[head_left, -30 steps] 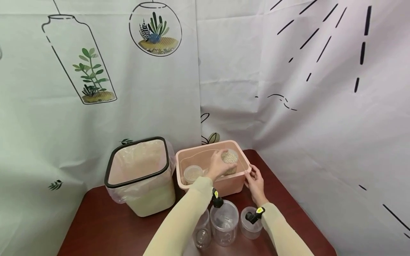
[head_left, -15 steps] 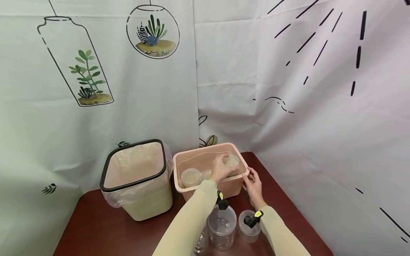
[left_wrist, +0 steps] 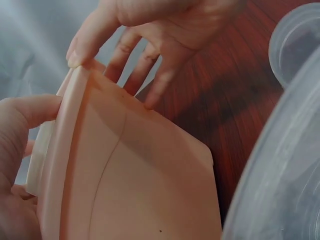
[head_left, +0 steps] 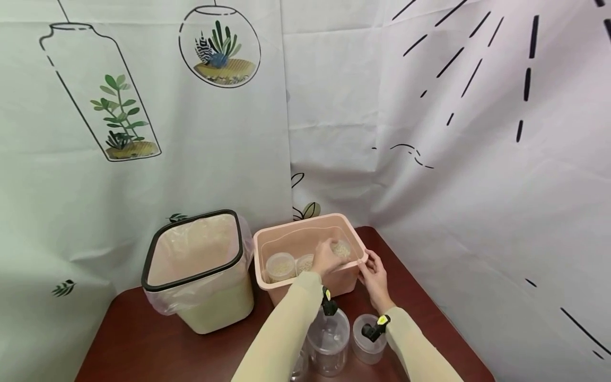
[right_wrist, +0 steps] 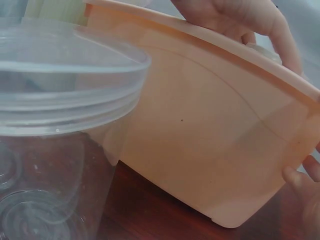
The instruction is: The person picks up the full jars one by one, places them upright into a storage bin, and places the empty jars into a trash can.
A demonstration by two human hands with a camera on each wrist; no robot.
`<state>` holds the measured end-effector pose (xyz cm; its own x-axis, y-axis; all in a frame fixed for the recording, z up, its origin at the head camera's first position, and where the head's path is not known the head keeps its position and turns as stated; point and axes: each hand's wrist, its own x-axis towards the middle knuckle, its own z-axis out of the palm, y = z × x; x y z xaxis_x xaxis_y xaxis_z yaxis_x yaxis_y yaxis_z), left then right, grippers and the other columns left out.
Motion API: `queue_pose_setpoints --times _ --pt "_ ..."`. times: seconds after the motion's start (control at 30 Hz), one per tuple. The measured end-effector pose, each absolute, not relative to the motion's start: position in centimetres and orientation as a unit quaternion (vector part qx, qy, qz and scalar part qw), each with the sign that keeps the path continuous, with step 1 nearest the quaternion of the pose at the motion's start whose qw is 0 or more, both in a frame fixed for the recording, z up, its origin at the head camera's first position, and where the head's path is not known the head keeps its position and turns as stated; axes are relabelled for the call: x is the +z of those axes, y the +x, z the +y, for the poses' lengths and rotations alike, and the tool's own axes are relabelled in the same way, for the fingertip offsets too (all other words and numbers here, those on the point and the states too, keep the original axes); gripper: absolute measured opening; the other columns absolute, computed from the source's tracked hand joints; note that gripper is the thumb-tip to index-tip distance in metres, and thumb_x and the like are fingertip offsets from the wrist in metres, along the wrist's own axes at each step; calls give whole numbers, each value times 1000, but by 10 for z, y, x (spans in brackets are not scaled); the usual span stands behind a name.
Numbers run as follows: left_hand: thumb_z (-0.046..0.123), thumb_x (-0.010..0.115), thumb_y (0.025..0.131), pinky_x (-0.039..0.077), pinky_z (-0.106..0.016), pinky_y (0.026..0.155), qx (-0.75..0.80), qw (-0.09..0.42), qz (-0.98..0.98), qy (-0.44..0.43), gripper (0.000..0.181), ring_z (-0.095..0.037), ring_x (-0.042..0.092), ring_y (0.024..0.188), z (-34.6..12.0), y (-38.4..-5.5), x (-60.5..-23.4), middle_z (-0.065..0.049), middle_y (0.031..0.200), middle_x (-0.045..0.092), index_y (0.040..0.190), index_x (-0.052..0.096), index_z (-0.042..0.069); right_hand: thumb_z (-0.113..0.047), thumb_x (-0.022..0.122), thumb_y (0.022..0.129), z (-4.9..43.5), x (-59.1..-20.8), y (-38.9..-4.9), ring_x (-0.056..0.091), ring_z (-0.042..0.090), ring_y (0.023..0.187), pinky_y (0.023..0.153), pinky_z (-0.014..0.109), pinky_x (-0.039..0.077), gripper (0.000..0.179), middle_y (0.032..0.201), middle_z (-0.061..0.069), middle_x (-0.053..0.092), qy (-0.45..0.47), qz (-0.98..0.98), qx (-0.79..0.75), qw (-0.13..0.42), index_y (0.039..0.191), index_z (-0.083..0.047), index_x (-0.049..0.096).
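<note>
My left hand [head_left: 328, 258] reaches over the front rim of a peach plastic bin [head_left: 341, 281] and grips a clear lidded jar [head_left: 341, 249] with pale, grainy contents, inside the right end. Only the jar's lid [right_wrist: 265, 52] edges above the rim in the right wrist view. Two more lidded jars stand to its left in the bin: one at the left end [head_left: 280, 267], one in the middle [head_left: 304, 263] partly behind the left hand. At the bin's front right corner my right hand [left_wrist: 150, 40] holds the rim, thumb on top, other fingers along the outer side.
A cream trash can [head_left: 217, 307] with a black rim and plastic liner stands left of the bin. On the dark red table [head_left: 157, 345], a large clear jar [head_left: 328, 339], a smaller lidded one [head_left: 368, 339] and another partly hidden clear container [head_left: 299, 366] stand near the forearms.
My left hand has lowered the jar deeper into the right end of the bin. The middle jar shows more clearly than at first. The right hand has stayed on the rim.
</note>
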<state>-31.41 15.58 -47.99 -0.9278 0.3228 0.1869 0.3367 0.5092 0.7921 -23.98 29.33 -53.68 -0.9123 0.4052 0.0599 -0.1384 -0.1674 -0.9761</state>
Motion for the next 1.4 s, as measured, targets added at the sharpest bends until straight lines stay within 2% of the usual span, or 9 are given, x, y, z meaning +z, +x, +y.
queue_pose_setpoints --times 0.23,0.43,0.6,0.73,1.0,1.27,1.4 --pt "5 72 71 48 -33 75 -443 5 -869 -221 35 -25 60 87 151 -315 -479 -19 99 65 104 64 -5 -18 63 90 288 -535 -240 58 14 95 86 51 44 50 126 17 50 -114 -619 756 180 136 -19 43" --pt "4 68 75 47 -31 78 -425 11 -872 -241 30 -24 60 91 150 -313 -470 -17 99 65 103 65 -3 -19 62 91 288 -531 -241 58 11 94 86 52 44 50 126 16 50 -107 -623 754 181 136 -19 42" --pt "9 68 78 46 -30 80 -419 15 -872 -252 30 -23 59 93 147 -309 -457 -15 103 65 106 64 -1 -19 62 91 290 -529 -242 57 16 97 87 52 43 49 124 16 50 -105 -616 758 187 135 -19 43" --pt "14 69 80 44 -35 87 -404 37 -872 -272 32 -27 56 103 145 -301 -447 -16 111 60 109 63 0 -16 60 91 291 -529 -242 56 20 99 85 49 46 46 123 15 51 -108 -620 754 189 134 -19 44" --pt "18 68 83 39 -40 95 -454 58 -845 -276 34 -30 47 116 135 -275 -436 -19 126 46 112 61 1 -20 59 92 290 -531 -238 57 12 97 90 53 41 50 127 18 48 -102 -624 753 182 138 -15 39" --pt "20 69 83 37 -41 98 -492 88 -821 -277 34 -30 43 122 114 -260 -435 -16 132 42 112 61 5 -17 59 93 289 -530 -238 54 27 105 90 54 40 49 129 20 48 -109 -632 745 183 138 -16 39" --pt "21 70 82 35 -44 98 -498 108 -815 -277 33 -30 41 124 104 -256 -432 -16 133 42 111 62 7 -17 58 93 289 -531 -238 57 16 100 89 53 42 49 130 17 47 -111 -632 746 179 138 -18 39"
